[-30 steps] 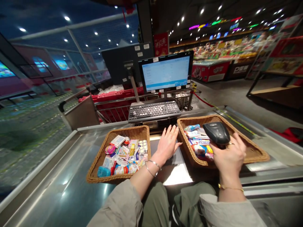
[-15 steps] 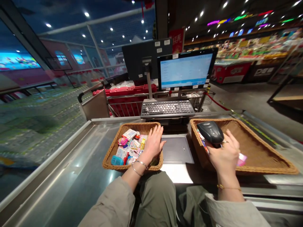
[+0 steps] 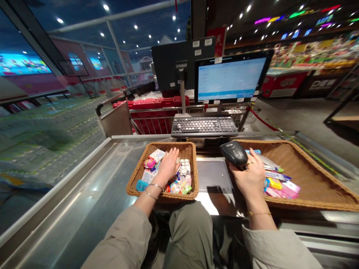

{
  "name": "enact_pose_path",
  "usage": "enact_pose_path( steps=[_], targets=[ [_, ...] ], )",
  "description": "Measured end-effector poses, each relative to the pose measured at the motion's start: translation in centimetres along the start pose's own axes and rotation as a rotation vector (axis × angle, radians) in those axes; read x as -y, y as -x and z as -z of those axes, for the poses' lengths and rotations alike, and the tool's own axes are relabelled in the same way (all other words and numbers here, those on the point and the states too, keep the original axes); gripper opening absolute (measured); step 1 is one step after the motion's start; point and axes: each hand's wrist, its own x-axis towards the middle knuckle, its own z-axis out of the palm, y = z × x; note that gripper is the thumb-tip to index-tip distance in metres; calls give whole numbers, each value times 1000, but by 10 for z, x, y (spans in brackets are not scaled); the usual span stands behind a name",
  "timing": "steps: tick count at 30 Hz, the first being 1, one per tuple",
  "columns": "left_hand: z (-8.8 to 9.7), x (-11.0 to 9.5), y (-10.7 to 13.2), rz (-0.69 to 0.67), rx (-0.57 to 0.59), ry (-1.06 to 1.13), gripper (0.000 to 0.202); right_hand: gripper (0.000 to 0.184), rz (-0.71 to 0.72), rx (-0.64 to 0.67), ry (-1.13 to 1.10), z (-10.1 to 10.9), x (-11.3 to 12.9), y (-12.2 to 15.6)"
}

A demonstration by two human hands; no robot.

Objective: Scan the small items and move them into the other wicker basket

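A black handheld barcode scanner (image 3: 234,152) is gripped in my right hand (image 3: 249,175), its head pointing left over the gap between two wicker baskets. My left hand (image 3: 169,164) reaches over the smaller basket (image 3: 134,175), fingers stretched out and palm down. Small packaged goods fill this basket: a pink round pack (image 3: 149,163), a blue case (image 3: 141,185), a white box (image 3: 157,155) and others. What lies under my left palm is hidden. In the larger basket (image 3: 316,175) are several flat packets, with a pink one (image 3: 290,189) near the front rim; my right hand partly covers them.
A keyboard (image 3: 204,126) and a lit monitor (image 3: 231,80) stand behind the counter. Between the baskets lies a grey panel (image 3: 213,173). The metal counter (image 3: 103,175) runs along the left. Behind it are a metal cart (image 3: 151,125) and red crates (image 3: 159,102).
My right hand has moved left with the scanner, from above the larger basket to its left rim, uncovering packets. My left hand has shifted left within the smaller basket, showing goods on its right side.
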Motion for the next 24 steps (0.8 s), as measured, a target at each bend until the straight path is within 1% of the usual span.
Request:
enact_pose_path(
  steps=[4, 7, 9, 11, 13, 15, 20, 24],
  targets=[
    [-2, 1, -1, -13, 70, -11, 58, 30, -28, 24, -8, -4, -2, 6],
    [-3, -4, -2, -35, 187, -5, 57, 31, -42, 27, -4, -7, -4, 9],
    [-2, -9, -1, -77, 277, 6, 56, 32, -43, 26, -5, -9, -6, 11],
    [0, -15, 1, -130, 347, 15, 49, 33, -32, 31, -6, -10, -7, 12],
    [2, -20, 4, -173, 396, 18, 37, 33, -12, 39, -4, -10, -8, 13],
    [3, -23, 5, -201, 432, 21, 28, 33, -1, 39, -6, -9, -8, 14],
    [0, -30, 3, -254, 471, 28, 22, 32, -7, 33, -17, -9, -8, 15],
    [-6, -42, -4, -298, 511, 17, 12, 34, -9, 40, -5, -9, -8, 16]
  ],
)
